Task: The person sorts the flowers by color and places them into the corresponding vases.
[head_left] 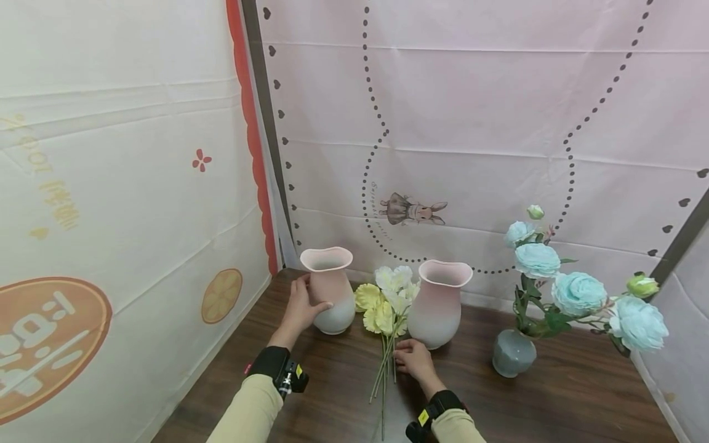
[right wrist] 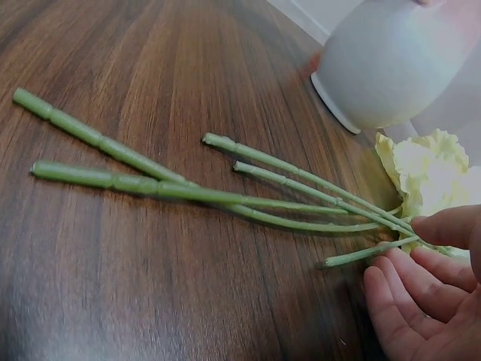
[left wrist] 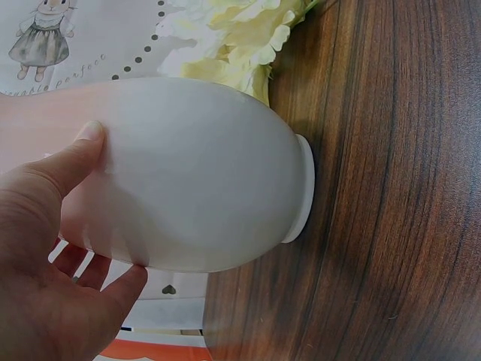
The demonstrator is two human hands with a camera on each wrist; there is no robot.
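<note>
My left hand (head_left: 299, 311) holds the left vase (head_left: 339, 304), pink fading to white with a wavy rim, thumb on one side and fingers on the other. In the left wrist view the base of this vase (left wrist: 203, 173) is at the wooden tabletop. My right hand (head_left: 416, 363) is at the artificial flowers, its thumb and fingers pinching their green stems (right wrist: 301, 180). Pale yellow blooms (head_left: 379, 311) and white blooms (head_left: 394, 283) lie between the two vases. Just behind the right hand stands a matching vase (head_left: 439, 307), upright.
To the right, a small grey-blue vase (head_left: 514, 354) holds tall light-blue flowers (head_left: 578, 294) that lean rightward. Printed cloth walls (head_left: 476, 111) enclose the brown wooden table (head_left: 465, 406) at the back and sides.
</note>
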